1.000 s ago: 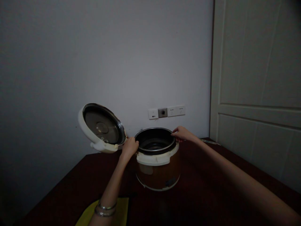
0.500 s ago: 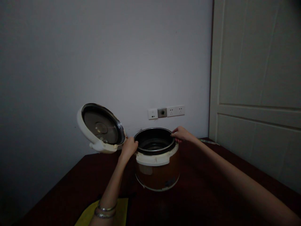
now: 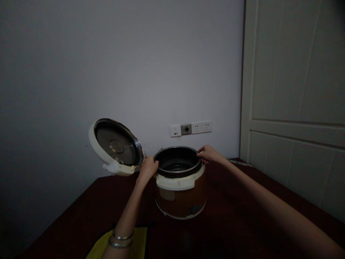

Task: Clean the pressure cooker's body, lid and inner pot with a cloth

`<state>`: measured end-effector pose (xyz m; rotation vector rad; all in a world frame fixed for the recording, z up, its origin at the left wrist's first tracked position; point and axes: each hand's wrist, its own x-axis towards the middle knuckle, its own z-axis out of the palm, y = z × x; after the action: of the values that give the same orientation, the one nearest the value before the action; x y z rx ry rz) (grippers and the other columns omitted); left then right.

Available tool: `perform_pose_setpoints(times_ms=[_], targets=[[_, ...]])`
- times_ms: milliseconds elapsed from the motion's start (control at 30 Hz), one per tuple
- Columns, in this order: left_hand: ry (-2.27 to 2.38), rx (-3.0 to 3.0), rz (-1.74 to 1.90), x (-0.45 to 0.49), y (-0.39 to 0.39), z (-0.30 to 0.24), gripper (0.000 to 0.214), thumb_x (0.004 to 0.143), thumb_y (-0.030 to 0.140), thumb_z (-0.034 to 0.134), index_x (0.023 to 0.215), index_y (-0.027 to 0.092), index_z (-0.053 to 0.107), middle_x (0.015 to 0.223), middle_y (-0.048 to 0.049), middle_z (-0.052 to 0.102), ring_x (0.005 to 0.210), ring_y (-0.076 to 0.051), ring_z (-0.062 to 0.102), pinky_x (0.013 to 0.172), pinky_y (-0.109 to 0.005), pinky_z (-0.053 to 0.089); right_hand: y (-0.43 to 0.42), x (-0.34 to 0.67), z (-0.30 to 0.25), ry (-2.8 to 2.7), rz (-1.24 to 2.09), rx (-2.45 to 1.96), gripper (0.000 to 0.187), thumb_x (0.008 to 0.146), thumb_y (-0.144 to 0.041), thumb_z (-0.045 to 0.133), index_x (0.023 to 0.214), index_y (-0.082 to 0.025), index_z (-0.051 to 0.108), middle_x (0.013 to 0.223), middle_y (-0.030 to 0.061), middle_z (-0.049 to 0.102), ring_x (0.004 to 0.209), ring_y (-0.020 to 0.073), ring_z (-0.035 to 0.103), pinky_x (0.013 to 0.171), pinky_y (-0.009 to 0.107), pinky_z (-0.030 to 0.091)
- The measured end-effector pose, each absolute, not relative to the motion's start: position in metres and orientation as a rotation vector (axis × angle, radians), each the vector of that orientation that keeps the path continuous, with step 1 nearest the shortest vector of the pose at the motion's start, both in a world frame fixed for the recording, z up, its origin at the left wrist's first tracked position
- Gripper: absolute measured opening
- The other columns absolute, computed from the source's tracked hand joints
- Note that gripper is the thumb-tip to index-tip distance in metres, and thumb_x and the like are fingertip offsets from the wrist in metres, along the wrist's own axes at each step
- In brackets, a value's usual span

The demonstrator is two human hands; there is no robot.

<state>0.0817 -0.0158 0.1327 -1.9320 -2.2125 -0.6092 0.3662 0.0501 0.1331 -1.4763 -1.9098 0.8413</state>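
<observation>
A rice cooker (image 3: 181, 201) with a brown body and cream trim stands on the dark red table. Its lid (image 3: 115, 145) is swung up to the left, showing the metal inner side. The dark inner pot (image 3: 176, 158) sits in the body with its rim raised a little above the cream collar. My left hand (image 3: 149, 167) is closed on the pot's left rim, two bangles on the wrist. On the opposite side, my right hand (image 3: 207, 154) pinches the right rim between thumb and fingers. The inside of the pot is dark.
A yellow cloth or mat (image 3: 137, 242) lies at the table's near left, under my left forearm. Wall sockets (image 3: 198, 127) are behind the cooker. A pale panelled door (image 3: 293, 108) stands on the right. Some thin light strip (image 3: 239, 162) lies at the table's back right.
</observation>
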Motion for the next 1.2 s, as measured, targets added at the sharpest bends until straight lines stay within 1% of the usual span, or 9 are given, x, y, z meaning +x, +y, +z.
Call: perform_pose_setpoints(times_ms=[167, 367, 533, 700, 833, 1067, 1200], targets=[[-2.199, -1.940, -0.613, 0.0816, -0.0152, 0.1336, 0.031, 0.082, 0.020, 0.042, 0.093, 0.005, 0.066, 0.096, -0.0208, 0.068, 0.093, -0.027, 0.063, 0.078, -0.031, 0.044, 0.0489, 0.3654, 0.1344, -1.904, 0.828, -1.472, 0.011, 0.075, -0.011, 0.051, 0.069, -0.010, 0.061, 0.037, -0.0040, 0.049, 0.033, 0.0070, 0.045, 0.035, 0.017, 0.035], [-2.238, -1.909, -0.668, 0.0830, -0.0162, 0.1354, 0.029, 0.082, 0.022, 0.044, 0.093, 0.007, 0.067, 0.096, -0.0188, 0.068, 0.093, -0.026, 0.064, 0.077, -0.030, 0.045, 0.0530, 0.3635, 0.1329, -1.880, 0.813, -1.478, 0.012, 0.074, -0.010, 0.051, 0.069, -0.010, 0.062, 0.034, -0.0046, 0.048, 0.032, 0.0076, 0.046, 0.035, 0.017, 0.036], [-2.231, -1.905, -0.756, 0.0827, -0.0150, 0.1351, 0.029, 0.082, 0.020, 0.046, 0.094, 0.005, 0.067, 0.098, -0.0195, 0.068, 0.095, -0.025, 0.063, 0.078, -0.029, 0.044, 0.0542, 0.3630, 0.1331, -1.859, 0.819, -1.471, 0.012, 0.074, -0.009, 0.052, 0.065, -0.011, 0.060, 0.035, -0.0044, 0.049, 0.032, 0.0075, 0.046, 0.035, 0.017, 0.037], [-2.253, -1.921, -0.860, 0.0821, -0.0149, 0.1337, 0.028, 0.081, 0.019, 0.045, 0.091, 0.006, 0.068, 0.093, -0.0181, 0.069, 0.088, -0.023, 0.065, 0.073, -0.027, 0.043, 0.0542, 0.3634, 0.1324, -1.846, 0.839, -1.443, 0.015, 0.074, -0.009, 0.053, 0.061, -0.012, 0.059, 0.035, -0.0041, 0.049, 0.031, 0.0073, 0.045, 0.035, 0.017, 0.036], [-2.246, -1.908, -0.965, 0.0807, -0.0133, 0.1308, 0.028, 0.081, 0.017, 0.046, 0.093, 0.005, 0.068, 0.095, -0.0183, 0.069, 0.090, -0.022, 0.064, 0.074, -0.026, 0.043, 0.0566, 0.3642, 0.1296, -1.832, 0.859, -1.414, 0.018, 0.074, -0.010, 0.053, 0.057, -0.013, 0.058, 0.035, -0.0047, 0.048, 0.031, 0.0064, 0.044, 0.034, 0.016, 0.035], [-2.237, -1.897, -1.100, 0.0803, -0.0107, 0.1272, 0.031, 0.080, 0.015, 0.047, 0.101, 0.003, 0.067, 0.102, -0.0192, 0.068, 0.096, -0.022, 0.064, 0.079, -0.025, 0.043, 0.0565, 0.3645, 0.1308, -1.782, 0.890, -1.394, 0.016, 0.071, -0.012, 0.057, 0.056, -0.013, 0.058, 0.035, -0.0044, 0.049, 0.032, 0.0058, 0.043, 0.035, 0.015, 0.035], [-2.246, -1.905, -1.137, 0.0797, -0.0105, 0.1255, 0.030, 0.080, 0.016, 0.048, 0.100, 0.006, 0.068, 0.101, -0.0169, 0.069, 0.094, -0.021, 0.064, 0.077, -0.025, 0.044, 0.0551, 0.3637, 0.1325, -1.748, 0.903, -1.393, 0.013, 0.072, -0.013, 0.058, 0.058, -0.012, 0.059, 0.037, -0.0040, 0.050, 0.033, 0.0059, 0.044, 0.036, 0.015, 0.036]])
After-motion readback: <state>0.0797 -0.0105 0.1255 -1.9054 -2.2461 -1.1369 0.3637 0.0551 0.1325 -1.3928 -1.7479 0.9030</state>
